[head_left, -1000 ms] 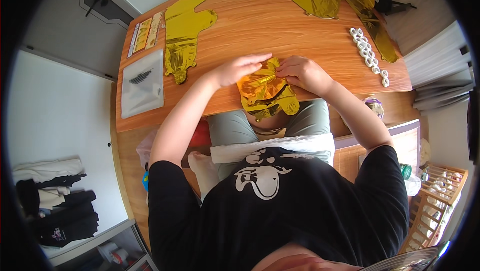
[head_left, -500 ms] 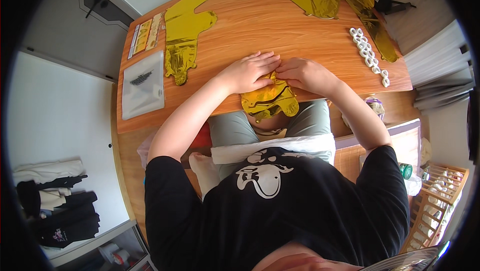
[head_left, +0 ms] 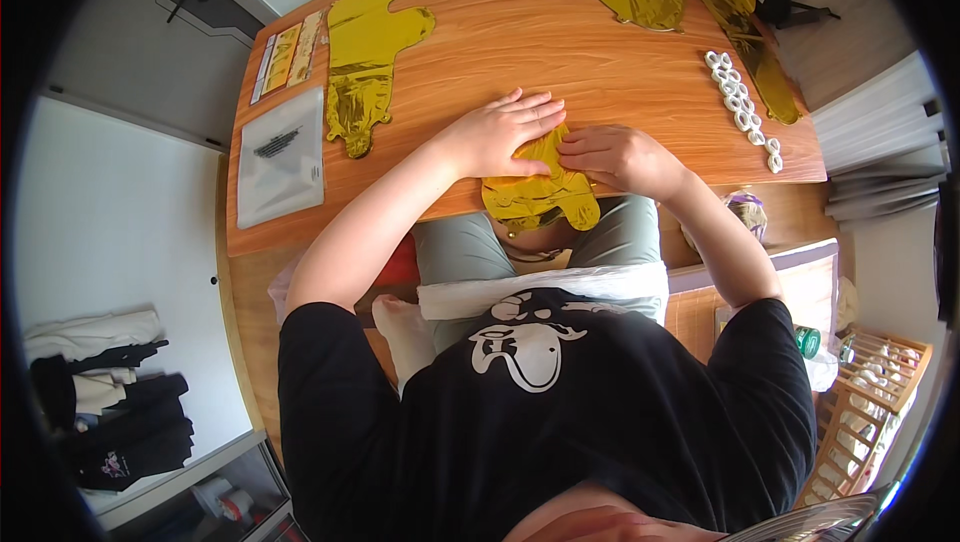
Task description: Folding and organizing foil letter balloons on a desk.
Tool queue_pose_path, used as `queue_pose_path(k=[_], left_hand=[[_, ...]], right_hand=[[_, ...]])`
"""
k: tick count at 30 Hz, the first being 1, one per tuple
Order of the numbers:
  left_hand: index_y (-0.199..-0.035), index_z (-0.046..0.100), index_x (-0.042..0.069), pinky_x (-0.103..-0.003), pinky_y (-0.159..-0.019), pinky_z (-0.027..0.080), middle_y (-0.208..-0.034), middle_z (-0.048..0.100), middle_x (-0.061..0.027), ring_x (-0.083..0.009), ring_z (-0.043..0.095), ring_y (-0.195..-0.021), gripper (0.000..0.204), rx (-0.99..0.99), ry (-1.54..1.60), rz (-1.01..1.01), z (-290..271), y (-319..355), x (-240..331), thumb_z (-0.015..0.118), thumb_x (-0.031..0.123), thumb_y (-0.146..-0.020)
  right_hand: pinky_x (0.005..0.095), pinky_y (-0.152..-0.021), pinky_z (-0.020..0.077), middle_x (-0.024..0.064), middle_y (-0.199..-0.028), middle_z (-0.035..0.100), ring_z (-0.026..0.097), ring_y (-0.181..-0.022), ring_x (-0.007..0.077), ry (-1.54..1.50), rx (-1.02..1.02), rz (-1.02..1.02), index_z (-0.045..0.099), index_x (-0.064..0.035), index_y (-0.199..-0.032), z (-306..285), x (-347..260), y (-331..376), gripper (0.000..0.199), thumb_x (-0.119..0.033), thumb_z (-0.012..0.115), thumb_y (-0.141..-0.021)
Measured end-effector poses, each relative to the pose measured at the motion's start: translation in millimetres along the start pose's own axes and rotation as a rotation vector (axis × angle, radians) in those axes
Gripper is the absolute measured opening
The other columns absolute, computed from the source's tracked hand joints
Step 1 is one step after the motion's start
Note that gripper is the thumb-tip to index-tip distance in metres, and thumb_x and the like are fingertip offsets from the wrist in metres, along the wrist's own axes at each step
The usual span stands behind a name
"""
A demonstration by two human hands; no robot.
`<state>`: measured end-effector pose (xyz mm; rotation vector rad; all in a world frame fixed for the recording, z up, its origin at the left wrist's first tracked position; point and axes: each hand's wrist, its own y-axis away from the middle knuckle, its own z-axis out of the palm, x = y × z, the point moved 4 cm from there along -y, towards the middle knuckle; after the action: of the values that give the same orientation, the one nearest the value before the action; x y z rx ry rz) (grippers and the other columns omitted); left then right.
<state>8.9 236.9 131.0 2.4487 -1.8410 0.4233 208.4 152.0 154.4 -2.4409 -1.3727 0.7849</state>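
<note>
A flat gold foil balloon [head_left: 520, 199] lies at the table's near edge, its lower part hanging over toward my lap. My left hand [head_left: 500, 139] rests on its upper left part, palm down, with the fingers stretched out past it onto the wood and the thumb lying across the foil. From the other side my right hand [head_left: 628, 160] reaches in, its fingers laid out flat with the tips on the foil's right edge. The balloon's upper part is partly hidden under both hands.
Another flat gold balloon [head_left: 365, 47] lies left on the wooden table [head_left: 500, 32], near a printed card [head_left: 285, 62] and a clear plastic sleeve [head_left: 282, 167]. More gold foil [head_left: 655, 2] stretches across the far right. Several small white rings [head_left: 740, 107] line the right side.
The balloon's lower part looks flatter and less creased. My left hand's fingers have spread a little, and my right hand has shifted slightly right with its fingers straighter.
</note>
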Motion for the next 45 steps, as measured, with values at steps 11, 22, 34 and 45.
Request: queue_pose_path(k=[11,22,34,45], left_hand=[[-0.160,0.036,0.008,-0.054,-0.127,0.020,-0.167,0.033,-0.0132,-0.0312,0.027,-0.156,0.119,-0.025,0.011,0.051,-3.7,0.0,0.6,0.079,0.073,-0.069],[-0.164,0.019,0.006,-0.052,-0.129,0.015,-0.169,0.023,-0.0180,-0.0326,0.020,-0.158,0.145,-0.107,-0.068,0.099,-9.7,3.6,3.6,0.080,0.080,-0.056],[-0.164,0.021,0.005,-0.051,-0.129,0.014,-0.170,0.023,-0.0156,-0.0311,0.018,-0.159,0.145,-0.117,-0.096,0.094,-11.9,3.7,8.7,0.084,0.076,-0.053],[-0.165,0.018,0.006,-0.052,-0.129,0.012,-0.172,0.019,-0.0132,-0.0309,0.016,-0.159,0.147,-0.086,-0.010,0.130,-5.4,6.4,-9.4,0.077,0.083,-0.054]], right_hand=[[0.0471,-0.103,0.0545,0.0132,-0.118,0.074,0.069,-0.114,0.0364,0.057,-0.109,-0.119,0.074,-0.0028,-0.115,-6.3,-4.0,-3.4,0.036,-0.011,0.075,-0.081],[0.0460,-0.105,0.0533,0.0097,-0.118,0.075,0.069,-0.114,0.0325,0.058,-0.074,-0.091,0.075,-0.0056,-0.113,-4.0,-0.9,-1.5,0.034,-0.011,0.075,-0.079],[0.0428,-0.102,0.0450,0.0084,-0.109,0.072,0.064,-0.110,0.0292,-0.087,-0.096,0.174,0.074,-0.0068,-0.105,-3.5,-5.7,-16.1,0.017,-0.007,0.070,-0.088],[0.0421,-0.100,0.0433,0.0106,-0.109,0.071,0.065,-0.105,0.0301,-0.118,-0.047,0.275,0.066,-0.0111,-0.123,4.8,-1.4,-33.5,0.025,-0.020,0.065,-0.099]])
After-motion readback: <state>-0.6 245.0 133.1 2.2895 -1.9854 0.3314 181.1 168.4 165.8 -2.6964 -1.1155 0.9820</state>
